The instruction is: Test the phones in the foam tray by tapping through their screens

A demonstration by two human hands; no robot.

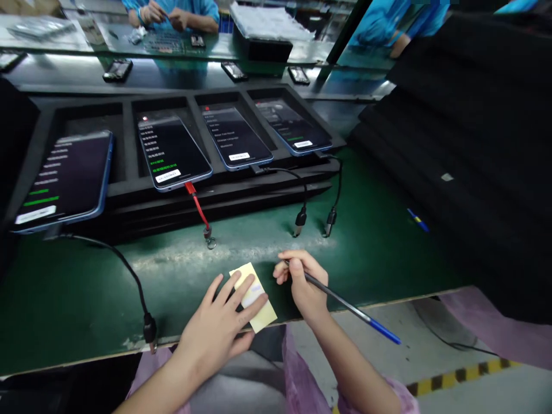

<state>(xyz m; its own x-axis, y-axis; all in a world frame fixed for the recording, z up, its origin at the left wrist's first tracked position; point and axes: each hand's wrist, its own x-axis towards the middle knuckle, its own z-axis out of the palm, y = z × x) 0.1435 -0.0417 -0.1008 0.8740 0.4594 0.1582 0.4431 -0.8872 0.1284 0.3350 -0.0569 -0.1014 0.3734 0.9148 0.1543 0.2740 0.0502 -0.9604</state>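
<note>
My left hand point(215, 322) lies flat with its fingers spread over a yellow sticky note point(265, 318) at the front edge of the green bench. Faint marks show on the paper between the fingers. To the right of the note, my right hand point(307, 284) is closed around a slim dark pen point(345, 303). Its blue end points down to the right, past the bench edge, while the other end is hidden at my fingertips. Beyond both hands, a red cable point(199, 210) and two black cable plugs point(301, 221) rest on the bench.
Several lit phones point(175, 149) rest in a black foam tray point(129, 109), some with short cables attached. Another black plug point(149, 328) lies at the front left edge. Stacked black foam point(466, 144) stands at right, near a small blue pen point(417, 220). Co-workers' arms point(198, 22) show behind.
</note>
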